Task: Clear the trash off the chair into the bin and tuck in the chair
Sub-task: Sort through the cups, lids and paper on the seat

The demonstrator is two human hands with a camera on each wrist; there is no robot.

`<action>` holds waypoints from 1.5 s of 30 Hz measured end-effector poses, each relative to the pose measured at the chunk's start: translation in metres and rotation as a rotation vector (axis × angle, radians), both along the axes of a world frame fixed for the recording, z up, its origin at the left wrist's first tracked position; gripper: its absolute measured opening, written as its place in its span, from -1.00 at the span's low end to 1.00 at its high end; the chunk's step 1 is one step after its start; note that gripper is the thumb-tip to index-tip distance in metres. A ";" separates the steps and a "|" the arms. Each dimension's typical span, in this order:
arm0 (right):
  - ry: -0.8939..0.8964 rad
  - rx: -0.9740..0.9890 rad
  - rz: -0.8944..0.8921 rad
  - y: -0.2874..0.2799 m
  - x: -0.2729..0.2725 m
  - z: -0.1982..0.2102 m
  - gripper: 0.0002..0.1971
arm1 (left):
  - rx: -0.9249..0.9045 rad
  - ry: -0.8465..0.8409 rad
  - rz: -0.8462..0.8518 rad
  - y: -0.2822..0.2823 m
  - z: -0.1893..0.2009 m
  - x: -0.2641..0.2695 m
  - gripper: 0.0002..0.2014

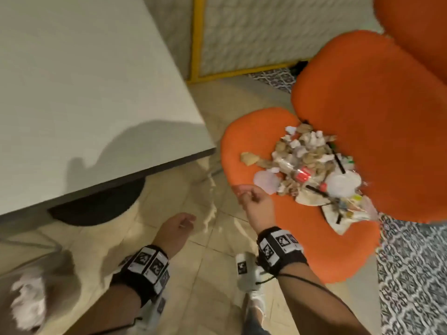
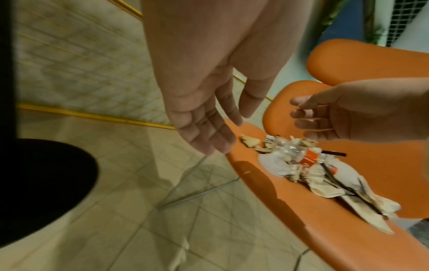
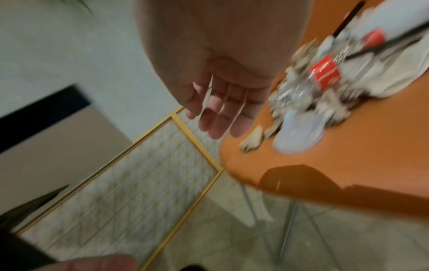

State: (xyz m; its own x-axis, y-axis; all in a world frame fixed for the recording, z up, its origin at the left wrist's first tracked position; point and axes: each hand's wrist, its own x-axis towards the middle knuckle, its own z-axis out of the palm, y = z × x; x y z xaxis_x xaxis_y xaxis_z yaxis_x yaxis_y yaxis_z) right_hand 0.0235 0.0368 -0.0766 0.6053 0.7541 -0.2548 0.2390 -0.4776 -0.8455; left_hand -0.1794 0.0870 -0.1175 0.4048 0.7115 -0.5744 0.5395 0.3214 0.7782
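An orange chair (image 1: 312, 240) stands right of the table, turned away from it. On its seat lies a pile of trash (image 1: 312, 165): crumpled paper, napkins, a clear wrapper with a red label, black straws and a white lid. My right hand (image 1: 242, 193) hovers at the seat's front left edge, just short of the pile, fingers loosely curled and empty. In the right wrist view my right hand (image 3: 213, 124) is blurred but holds nothing. My left hand (image 1: 188, 220) hangs over the floor, relaxed and empty; its straight fingers (image 2: 209, 139) show beside the seat edge (image 2: 255, 176).
The white table (image 1: 84, 93) fills the upper left, with its round black base (image 1: 96, 206) beneath. A bin (image 1: 60, 274) holding crumpled white paper sits at the lower left. A yellow-framed panel (image 1: 196, 44) stands behind. Patterned rug (image 1: 411, 274) lies right of the chair.
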 end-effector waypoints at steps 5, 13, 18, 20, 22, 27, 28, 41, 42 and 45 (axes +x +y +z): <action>-0.197 -0.053 -0.035 -0.049 0.140 0.008 -0.82 | 0.048 0.034 -0.071 -0.017 0.011 0.140 -0.92; -0.336 -0.145 -0.046 -0.073 0.275 -0.015 -0.85 | 0.333 0.340 -0.042 0.014 -0.002 0.286 -0.64; -0.334 -0.216 0.360 -0.050 0.237 -0.027 -0.68 | 0.372 0.548 -0.037 0.059 -0.011 0.313 -0.37; -0.358 -0.350 0.541 -0.034 0.214 -0.043 -0.46 | 0.358 0.642 -0.212 0.074 -0.023 0.323 -0.19; -0.424 -0.502 0.594 -0.019 0.200 -0.061 -0.24 | 0.378 0.671 -0.363 0.081 -0.036 0.335 -0.14; -0.468 -0.591 0.518 0.015 0.198 -0.079 -0.34 | 0.472 0.819 -0.410 0.080 -0.054 0.360 -0.35; -0.484 -0.608 0.517 0.020 0.198 -0.080 -0.40 | 0.477 0.796 -0.437 0.082 -0.057 0.362 -0.41; -0.364 -0.543 0.360 0.014 0.222 -0.071 -0.77 | 0.450 0.432 -0.233 0.109 -0.050 0.367 -0.77; -0.347 -0.490 0.333 0.009 0.225 -0.064 -0.77 | 0.413 0.405 -0.181 0.113 -0.047 0.366 -0.82; -0.368 -0.284 0.209 0.000 0.231 -0.032 -0.83 | 0.312 0.337 -0.031 0.124 -0.031 0.362 -0.94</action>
